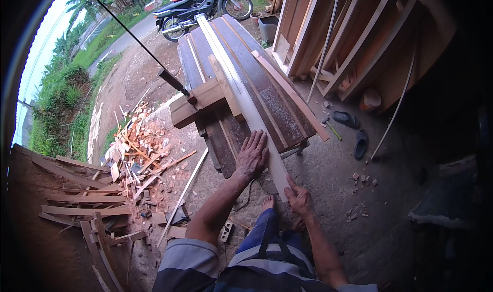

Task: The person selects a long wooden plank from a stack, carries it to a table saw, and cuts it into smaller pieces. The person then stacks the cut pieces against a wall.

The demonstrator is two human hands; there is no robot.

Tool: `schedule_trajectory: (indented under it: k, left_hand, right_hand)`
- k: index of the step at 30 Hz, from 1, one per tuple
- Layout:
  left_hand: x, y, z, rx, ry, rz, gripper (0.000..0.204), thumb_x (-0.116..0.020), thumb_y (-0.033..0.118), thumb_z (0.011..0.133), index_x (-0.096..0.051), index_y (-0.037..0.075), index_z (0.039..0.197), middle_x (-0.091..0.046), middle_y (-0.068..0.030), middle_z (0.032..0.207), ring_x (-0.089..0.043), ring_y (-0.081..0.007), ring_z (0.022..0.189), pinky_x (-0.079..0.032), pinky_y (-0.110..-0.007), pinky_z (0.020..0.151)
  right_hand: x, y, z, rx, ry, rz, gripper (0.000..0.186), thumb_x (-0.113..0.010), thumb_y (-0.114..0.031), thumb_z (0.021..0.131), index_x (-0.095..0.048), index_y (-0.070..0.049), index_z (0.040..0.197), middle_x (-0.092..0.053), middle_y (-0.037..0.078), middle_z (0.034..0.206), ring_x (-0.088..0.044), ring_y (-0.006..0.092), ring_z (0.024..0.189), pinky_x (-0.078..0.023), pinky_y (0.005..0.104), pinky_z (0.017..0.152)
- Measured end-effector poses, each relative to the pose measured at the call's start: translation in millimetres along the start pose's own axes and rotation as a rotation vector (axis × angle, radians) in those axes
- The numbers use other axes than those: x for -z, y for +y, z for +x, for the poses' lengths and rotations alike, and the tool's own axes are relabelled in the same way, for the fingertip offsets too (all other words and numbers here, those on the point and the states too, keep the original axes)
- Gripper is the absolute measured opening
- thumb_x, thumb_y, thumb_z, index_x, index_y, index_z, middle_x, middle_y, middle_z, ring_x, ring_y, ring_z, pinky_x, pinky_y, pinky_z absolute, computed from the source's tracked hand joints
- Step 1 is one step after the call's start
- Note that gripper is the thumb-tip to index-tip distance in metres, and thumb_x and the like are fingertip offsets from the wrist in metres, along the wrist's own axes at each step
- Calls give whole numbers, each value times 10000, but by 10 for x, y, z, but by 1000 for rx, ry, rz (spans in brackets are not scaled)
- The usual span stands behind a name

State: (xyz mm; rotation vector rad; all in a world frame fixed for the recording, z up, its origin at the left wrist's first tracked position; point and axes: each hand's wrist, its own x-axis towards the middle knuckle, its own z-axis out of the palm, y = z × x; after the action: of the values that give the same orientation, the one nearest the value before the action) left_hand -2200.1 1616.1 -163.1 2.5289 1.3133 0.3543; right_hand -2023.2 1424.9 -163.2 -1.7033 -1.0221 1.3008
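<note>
My left hand [252, 153] lies with fingers stretched flat on a long pale wooden board [276, 168], which runs lengthwise over a dark work table [275, 117] with strips along its top. My right hand [299, 198] grips the board's near end beyond the table's front edge. Beside the board, a wooden block assembly [185, 112] sits across the table, with a shorter piece [221, 79] along the board and a dark handled fitting [173, 80] on a thin hanging rod above it. A pinkish strip [298, 99] lies along the table's right side.
Scrap wood [128, 143] is heaped at left beside stacked curved pieces [84, 197]. Tall wooden frames [339, 40] lean at right, near a bucket [370, 99], dark sandals [361, 143] and small offcuts. Motorbikes [174, 22] stand beyond the table. My feet are below the board.
</note>
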Motion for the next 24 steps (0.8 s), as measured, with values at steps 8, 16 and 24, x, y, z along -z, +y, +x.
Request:
schedule_trajectory:
  k: [8,16,24]
  left_hand:
    - [60,13,-16,18,-5,-9,592,-356,349,1060,-350,50,1571,-297,-149,1660,-220,-306,1559,-146,-466,1269]
    - [58,17,14,17,-5,-25,583,-381,341,1063,-366,41,1563,-310,-168,1650,-234,-322,1553,-175,-467,1260]
    - [109,-44,60,-47,2,-67,588,-407,337,1062,-369,21,1556,-318,-201,1637,-248,-357,1542,-209,-466,1253]
  right_hand:
    - [-162,-119,585,135,-4,-94,526,-614,-336,997,-529,-181,1493,-696,199,1042,-660,305,902,-534,390,786]
    - [-198,-465,1013,56,-46,-239,540,-600,-366,1002,-504,-221,1513,-724,213,1107,-699,278,966,-545,381,854]
    - [-264,-669,1334,178,-23,-220,560,-561,-428,1008,-468,-252,1531,-656,256,1275,-646,459,1138,-532,462,963]
